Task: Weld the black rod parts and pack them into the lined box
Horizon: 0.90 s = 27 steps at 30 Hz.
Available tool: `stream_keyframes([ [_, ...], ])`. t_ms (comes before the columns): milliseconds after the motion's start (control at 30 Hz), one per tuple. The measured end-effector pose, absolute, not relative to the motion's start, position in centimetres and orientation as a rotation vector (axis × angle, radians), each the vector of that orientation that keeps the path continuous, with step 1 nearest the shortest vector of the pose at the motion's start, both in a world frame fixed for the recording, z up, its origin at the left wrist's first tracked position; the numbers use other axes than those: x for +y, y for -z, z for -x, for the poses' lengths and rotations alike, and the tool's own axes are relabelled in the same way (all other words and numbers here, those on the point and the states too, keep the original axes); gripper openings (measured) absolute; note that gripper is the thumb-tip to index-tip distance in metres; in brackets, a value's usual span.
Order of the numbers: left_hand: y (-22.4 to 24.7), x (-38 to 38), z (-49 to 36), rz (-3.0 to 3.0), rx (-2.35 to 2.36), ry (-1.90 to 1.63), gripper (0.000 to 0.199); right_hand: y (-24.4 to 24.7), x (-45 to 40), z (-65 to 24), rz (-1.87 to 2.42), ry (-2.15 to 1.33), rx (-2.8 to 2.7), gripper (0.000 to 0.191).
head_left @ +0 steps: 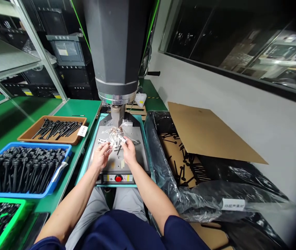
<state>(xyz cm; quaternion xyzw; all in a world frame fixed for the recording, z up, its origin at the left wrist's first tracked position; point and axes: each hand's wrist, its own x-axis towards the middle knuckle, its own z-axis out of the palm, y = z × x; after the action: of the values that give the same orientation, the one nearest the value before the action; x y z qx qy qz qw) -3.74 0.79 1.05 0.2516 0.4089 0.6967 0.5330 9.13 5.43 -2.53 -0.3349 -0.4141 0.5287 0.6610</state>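
Observation:
Both of my hands are over the grey metal plate of a machine base, below the large grey machine head. My left hand is closed, its fingertips pinched at the lower left of a crinkled clear plastic bag. On the bag's right side, my right hand pinches its edge. Small light-coloured parts seem to be in or beside the bag, too small to name. A thin dark piece shows between my hands. The red button is on the front of the base.
To the left, an orange tray, a blue tray and a green tray hold many black parts. At right stands a plastic-lined box of black parts, partly covered by a cardboard sheet.

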Motion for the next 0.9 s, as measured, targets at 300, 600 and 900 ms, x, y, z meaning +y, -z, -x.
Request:
stream_keyframes([
  [300, -3.9, 1.7, 3.7, -0.772, 1.066, -1.659, 0.044, -0.3, 8.5, -9.1, 0.937, -0.802, -1.233, 0.028],
  [600, -5.4, 3.0, 4.0, -0.870, 1.051, -1.673, 0.054, -2.6, 11.8, -9.0, 1.037, -0.755, -1.409, 0.021],
  [900, -4.3, 3.7, 4.5, -0.941, 1.096, -1.638, 0.059, -2.2, 12.9, -9.4, 0.873, -1.032, -1.468, 0.033],
])
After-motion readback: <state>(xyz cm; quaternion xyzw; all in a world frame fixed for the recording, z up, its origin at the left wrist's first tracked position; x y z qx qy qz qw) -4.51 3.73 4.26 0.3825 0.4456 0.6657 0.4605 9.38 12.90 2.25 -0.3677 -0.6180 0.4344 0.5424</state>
